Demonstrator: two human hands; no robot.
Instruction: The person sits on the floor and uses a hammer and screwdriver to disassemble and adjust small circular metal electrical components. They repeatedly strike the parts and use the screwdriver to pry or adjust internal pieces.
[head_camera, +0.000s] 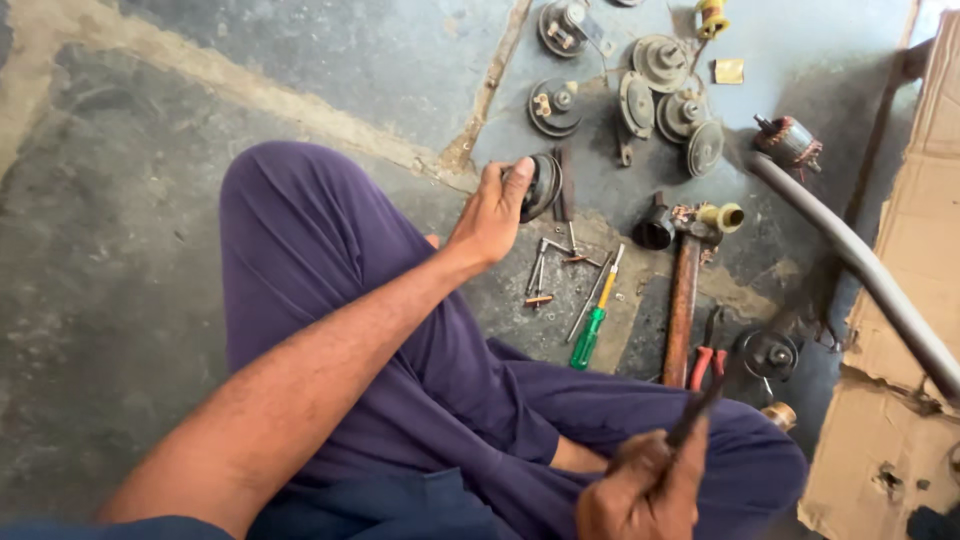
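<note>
Head view, seated on the floor. Your left hand, arm stretched toward the frame's centre, closes around a dark round disc-shaped part, held on edge, its flat face turned toward the right of the frame. Your right hand, at the lower edge, grips a thin dark tool whose shaft slants up and to the right, well apart from the part. Just below the part lie a green-handled screwdriver and a wooden-handled hammer. The tool's tip is blurred; your right hand's fingers are partly cut off.
</note>
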